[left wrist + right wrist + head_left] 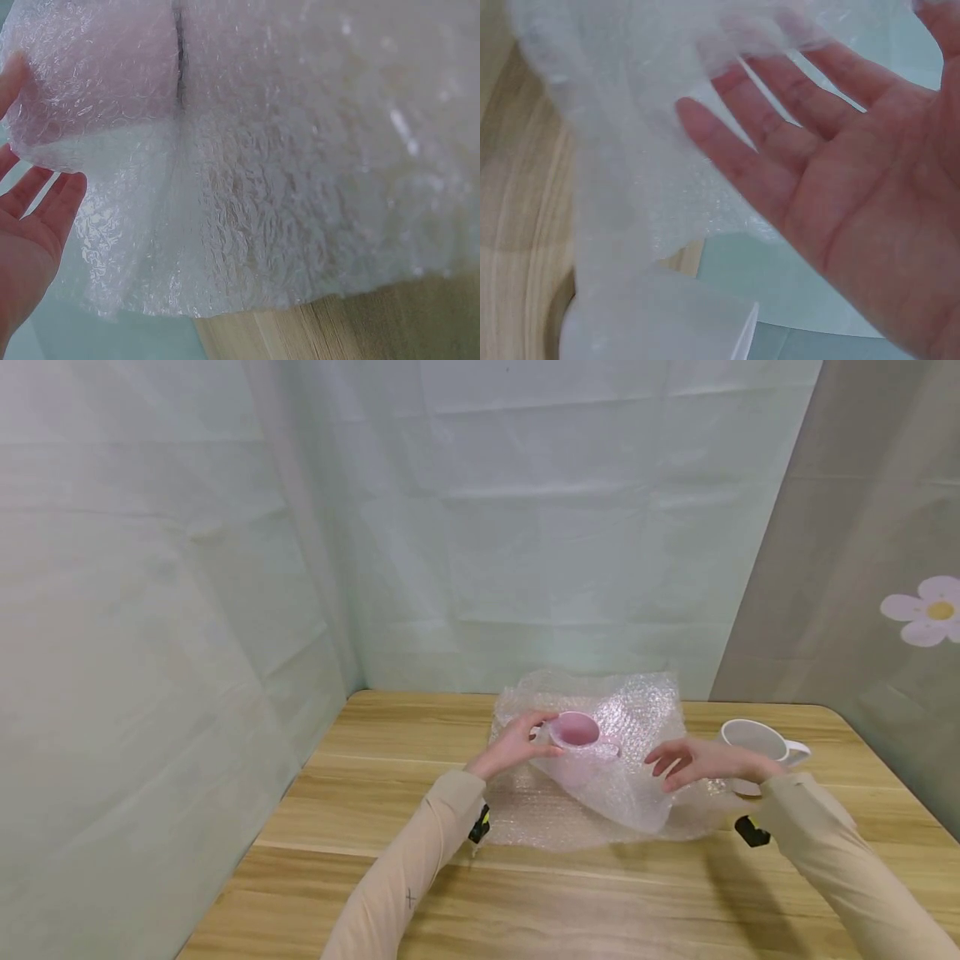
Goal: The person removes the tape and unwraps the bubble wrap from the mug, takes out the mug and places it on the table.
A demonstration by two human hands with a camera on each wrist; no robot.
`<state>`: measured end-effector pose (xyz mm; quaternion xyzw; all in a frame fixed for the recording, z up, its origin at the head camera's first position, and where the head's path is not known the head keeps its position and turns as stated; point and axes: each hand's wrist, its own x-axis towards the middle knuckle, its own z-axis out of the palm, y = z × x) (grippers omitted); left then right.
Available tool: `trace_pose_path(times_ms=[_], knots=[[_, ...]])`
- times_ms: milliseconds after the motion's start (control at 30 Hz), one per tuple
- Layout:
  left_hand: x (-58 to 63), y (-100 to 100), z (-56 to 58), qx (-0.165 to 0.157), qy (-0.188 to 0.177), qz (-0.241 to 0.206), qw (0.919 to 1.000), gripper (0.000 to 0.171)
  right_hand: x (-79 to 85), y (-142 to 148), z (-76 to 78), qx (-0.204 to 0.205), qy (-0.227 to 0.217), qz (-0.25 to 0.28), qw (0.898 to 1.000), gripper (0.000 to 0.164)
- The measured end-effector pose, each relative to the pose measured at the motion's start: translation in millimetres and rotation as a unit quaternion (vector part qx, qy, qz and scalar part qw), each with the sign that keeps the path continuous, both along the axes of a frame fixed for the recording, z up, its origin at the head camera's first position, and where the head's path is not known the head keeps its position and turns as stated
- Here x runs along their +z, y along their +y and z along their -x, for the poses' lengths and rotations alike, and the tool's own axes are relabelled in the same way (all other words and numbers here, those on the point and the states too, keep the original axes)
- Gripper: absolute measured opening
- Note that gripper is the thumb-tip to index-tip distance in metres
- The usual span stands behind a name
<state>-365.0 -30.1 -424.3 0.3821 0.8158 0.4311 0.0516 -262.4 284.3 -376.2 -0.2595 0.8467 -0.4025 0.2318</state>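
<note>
A pink mug (576, 729) stands on a sheet of bubble wrap (652, 710), its mouth facing up. Part of the sheet is folded up over its front and covers its lower body. My left hand (519, 745) holds the mug from the left, thumb and fingers on either side near the rim. In the left wrist view the mug's pink side (97, 82) shows through the wrap. To the right of the mug, my right hand (697, 762) is over the folded wrap. Its fingers (769, 127) are spread and loosely extended, with the tips at the film.
A white mug (752, 737) stands right of the wrap, behind my right wrist, handle to the right. The wooden table (360, 793) has its far edge against a pale curtain (555, 552). A flower print shows on the right curtain.
</note>
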Motion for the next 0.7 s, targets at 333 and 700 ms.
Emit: trace_pose_path(times_ms=[333, 700], knots=[[0.1, 1.4, -0.3, 0.005, -0.003, 0.001, 1.0000, 0.063, 16.7, -11.7, 10.8, -0.033, 0.052, 0.007, 0.998, 0.038], [2.5, 0.9, -1.2, 0.006, -0.009, 0.005, 0.9999, 0.064, 38.6, -27.5, 26.9, -0.071, 0.066, 0.005, 0.995, 0.031]])
